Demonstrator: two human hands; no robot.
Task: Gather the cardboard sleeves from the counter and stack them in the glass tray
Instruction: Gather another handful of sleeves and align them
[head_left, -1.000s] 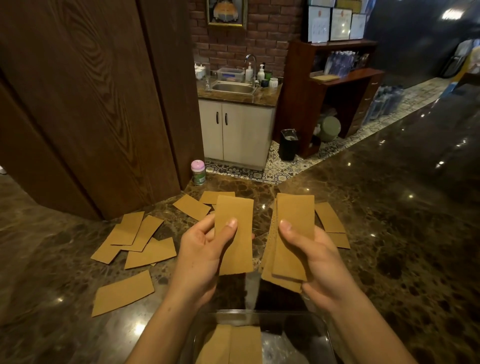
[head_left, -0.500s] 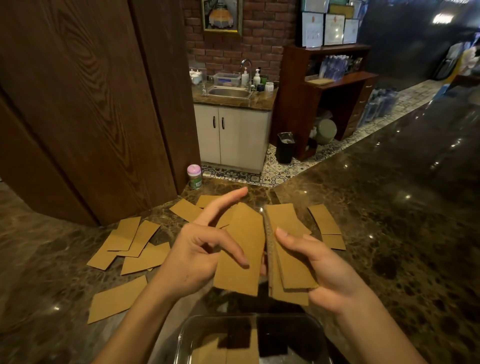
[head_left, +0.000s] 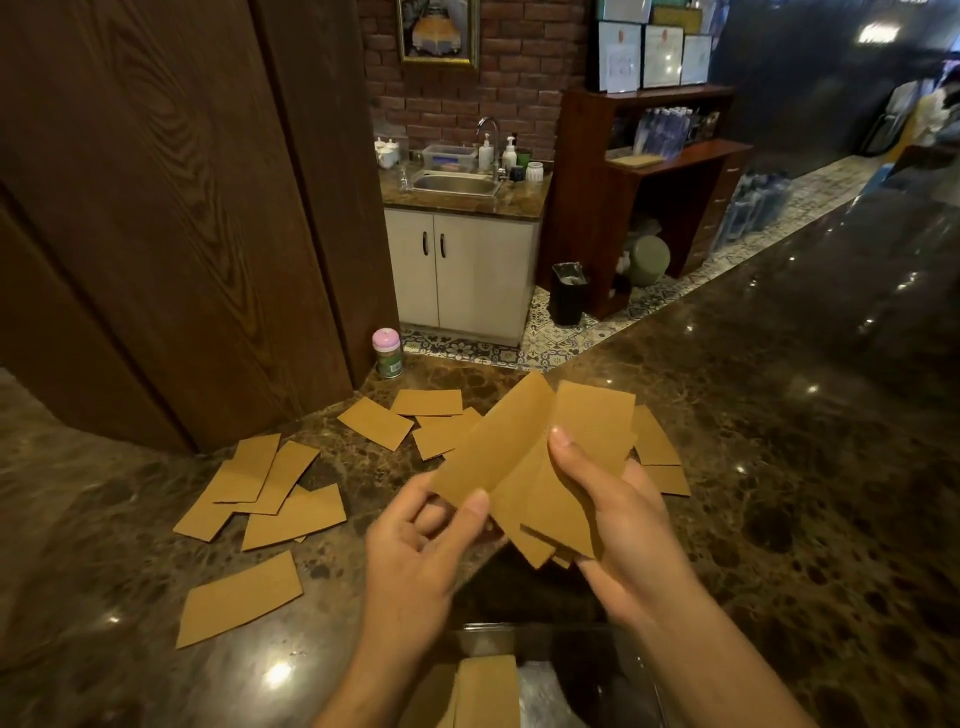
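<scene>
- Nearest, below both grips, the glass tray (head_left: 641, 670) holds stacked sleeves (head_left: 488, 691).
- The left grip (head_left: 415, 551) pinches one cardboard sleeve (head_left: 493, 447) by its near end, thumb on top.
- The right grip (head_left: 623, 525) clasps a fanned bundle of sleeves (head_left: 566, 509), touching that single one.
- Left of the left grip, loose sleeves (head_left: 239, 597) lie on the desk (head_left: 779, 467); more lie beyond both grips.

- The glass tray (head_left: 535, 629) and the sleeves in it (head_left: 488, 691) are cut off by the bottom edge.
- The left grip (head_left: 415, 561) is motion-blurred.
- The right grip (head_left: 623, 530) holds fanned sleeves (head_left: 561, 499) that overlap; their count is unclear.
- The worktop sleeves (head_left: 447, 434) behind them are partly hidden.
</scene>
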